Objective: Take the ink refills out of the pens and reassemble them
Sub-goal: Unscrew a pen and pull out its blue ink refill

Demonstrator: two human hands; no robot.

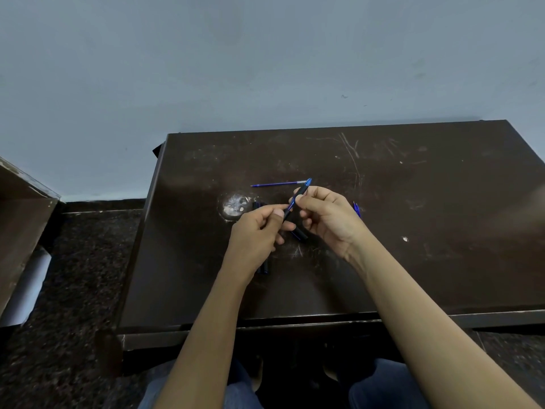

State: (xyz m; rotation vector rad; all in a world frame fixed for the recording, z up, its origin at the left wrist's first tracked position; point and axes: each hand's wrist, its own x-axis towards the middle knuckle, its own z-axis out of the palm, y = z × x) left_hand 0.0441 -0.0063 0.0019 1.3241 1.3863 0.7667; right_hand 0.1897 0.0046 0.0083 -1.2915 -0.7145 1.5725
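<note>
A dark blue pen (pixel 298 196) is held slanted above the dark table (pixel 413 231). My left hand (pixel 256 231) pinches its lower end and my right hand (pixel 327 214) grips its upper part, with the blue tip sticking out above the fingers. A thin blue ink refill (pixel 277 184) lies flat on the table just behind the hands. More dark pens (pixel 299 234) lie under and between my hands, partly hidden. Another pen end (pixel 264 268) shows below my left wrist. A blue pen part (pixel 357 209) peeks out to the right of my right hand.
A worn pale patch (pixel 235 205) marks the tabletop left of the hands. The table stands against a pale blue wall (pixel 265 69). A brown piece of furniture (pixel 20 219) stands at the left over dark speckled flooring (pixel 82 276). My knees show below the table's front edge.
</note>
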